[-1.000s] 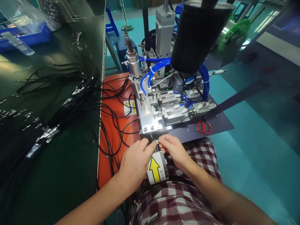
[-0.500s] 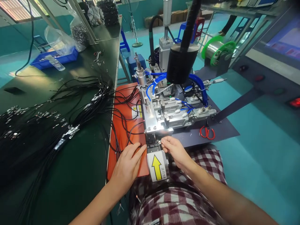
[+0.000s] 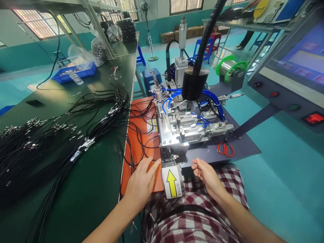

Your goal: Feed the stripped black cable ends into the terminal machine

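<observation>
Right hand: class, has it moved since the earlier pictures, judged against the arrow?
Yes. The right hand has moved to the right, from just above the arrow to clear of its right side.

One bench machine of bright metal (image 3: 165,133) with blue tubing (image 3: 215,98), black lamp-like cylinder (image 3: 193,84) above; left hand (image 3: 140,180) at its near black fixture (image 3: 168,162), beside a label with yellow arrow (image 3: 172,184), right hand (image 3: 209,177) apart, fingers curled. Also: red-handled scissors (image 3: 226,149) on the dark base plate (image 3: 243,146); black cables (image 3: 101,126) bundled across a green table (image 3: 93,189); blue tray (image 3: 73,74); green-rimmed wire spool (image 3: 227,69).
</observation>
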### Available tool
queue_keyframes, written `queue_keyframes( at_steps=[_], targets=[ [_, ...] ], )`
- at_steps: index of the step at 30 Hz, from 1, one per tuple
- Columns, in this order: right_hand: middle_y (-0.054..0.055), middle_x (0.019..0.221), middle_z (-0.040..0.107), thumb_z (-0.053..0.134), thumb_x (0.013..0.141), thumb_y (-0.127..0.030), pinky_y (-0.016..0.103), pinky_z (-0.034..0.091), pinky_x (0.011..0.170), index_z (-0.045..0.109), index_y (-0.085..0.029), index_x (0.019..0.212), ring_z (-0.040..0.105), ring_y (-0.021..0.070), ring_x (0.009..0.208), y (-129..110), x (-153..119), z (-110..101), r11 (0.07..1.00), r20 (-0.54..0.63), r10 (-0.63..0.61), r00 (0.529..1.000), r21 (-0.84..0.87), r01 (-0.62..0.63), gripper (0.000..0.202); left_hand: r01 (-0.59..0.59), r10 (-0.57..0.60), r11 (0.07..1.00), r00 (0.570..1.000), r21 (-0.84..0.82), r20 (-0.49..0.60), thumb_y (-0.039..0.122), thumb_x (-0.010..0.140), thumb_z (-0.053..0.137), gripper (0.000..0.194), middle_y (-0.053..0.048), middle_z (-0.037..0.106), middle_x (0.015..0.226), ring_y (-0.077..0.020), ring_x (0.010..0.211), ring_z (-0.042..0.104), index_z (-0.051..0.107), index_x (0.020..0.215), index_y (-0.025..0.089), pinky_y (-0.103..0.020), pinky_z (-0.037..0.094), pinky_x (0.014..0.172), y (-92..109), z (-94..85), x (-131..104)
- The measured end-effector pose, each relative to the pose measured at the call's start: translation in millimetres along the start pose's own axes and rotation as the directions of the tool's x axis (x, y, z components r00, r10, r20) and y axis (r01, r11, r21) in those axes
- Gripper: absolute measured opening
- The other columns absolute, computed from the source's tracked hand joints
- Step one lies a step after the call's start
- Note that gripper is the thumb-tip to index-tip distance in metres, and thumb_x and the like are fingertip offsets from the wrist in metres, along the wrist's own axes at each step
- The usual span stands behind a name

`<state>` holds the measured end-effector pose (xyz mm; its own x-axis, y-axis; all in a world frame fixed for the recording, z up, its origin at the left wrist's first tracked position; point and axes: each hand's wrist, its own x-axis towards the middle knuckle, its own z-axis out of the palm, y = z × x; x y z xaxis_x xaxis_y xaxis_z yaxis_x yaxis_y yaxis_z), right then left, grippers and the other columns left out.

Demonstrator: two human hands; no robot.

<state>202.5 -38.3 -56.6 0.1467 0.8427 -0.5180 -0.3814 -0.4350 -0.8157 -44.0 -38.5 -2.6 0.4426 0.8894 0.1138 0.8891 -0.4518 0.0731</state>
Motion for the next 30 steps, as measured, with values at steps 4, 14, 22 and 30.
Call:
queue_keyframes(
  at_steps=[4, 14, 22, 30],
  targets=[
    [0.0, 0.066, 0.058, 0.074, 0.06, -0.061, 0.024, 0.03, 0.044, 0.061, -0.016, 0.079, 0.046, 0.0107, 0.048, 0.5, -4.1, -2.7, 1.0, -0.004, 0.01, 1.0, -0.013, -0.01, 0.05, 0.031, -0.031, 0.998, 0.999, -0.049, 0.01, 0.02, 0.094, 0.034, 0.04, -0.015, 0.052, 0.132, -0.0275, 0.122, 0.047, 0.051, 0.13, 0.014, -0.043, 0.053, 0.09, -4.7, -4.6, 21.7],
    [0.0, 0.069, 0.055, 0.063, 0.077, -0.056, 0.028, 0.036, 0.052, 0.058, -0.019, 0.079, 0.044, 0.0132, 0.053, -19.1, -30.7, -15.4, 0.952, 0.056, -0.182, 0.982, -0.24, 0.19, 0.037, -0.087, 0.152, 0.933, 0.975, -0.35, 0.161, 0.015, 0.092, 0.037, 0.028, -0.008, 0.053, 0.122, -0.0173, 0.106, 0.055, 0.057, 0.11, 0.02, -0.03, 0.048, 0.089, -21.9, -47.4, 26.5],
    [-0.002, 0.064, 0.049, 0.052, 0.089, -0.048, 0.025, 0.038, 0.051, 0.054, -0.022, 0.075, 0.043, 0.0137, 0.056, -41.0, -66.4, 12.9, 0.854, 0.365, -0.134, 0.921, -0.429, 0.294, 0.029, -0.294, 0.415, 0.895, 0.822, -0.335, 0.391, 0.009, 0.091, 0.04, 0.021, -0.002, 0.053, 0.083, -0.017, 0.08, 0.049, 0.055, 0.082, 0.021, -0.028, 0.041, 0.073, -25.6, -77.8, 4.2],
    [0.001, 0.077, 0.057, 0.048, 0.093, -0.041, 0.027, 0.046, 0.059, 0.055, -0.024, 0.103, 0.052, 0.0155, 0.064, -41.1, -74.3, 46.2, 0.809, 0.576, -0.165, 0.801, -0.385, 0.444, 0.021, -0.003, 0.193, 0.815, 0.944, -0.579, 0.268, 0.021, 0.098, 0.028, 0.02, -0.001, 0.053, 0.083, -0.0136, 0.072, 0.049, 0.047, 0.091, 0.02, -0.024, 0.042, 0.067, -12.3, -83.6, 15.1]
  ],
)
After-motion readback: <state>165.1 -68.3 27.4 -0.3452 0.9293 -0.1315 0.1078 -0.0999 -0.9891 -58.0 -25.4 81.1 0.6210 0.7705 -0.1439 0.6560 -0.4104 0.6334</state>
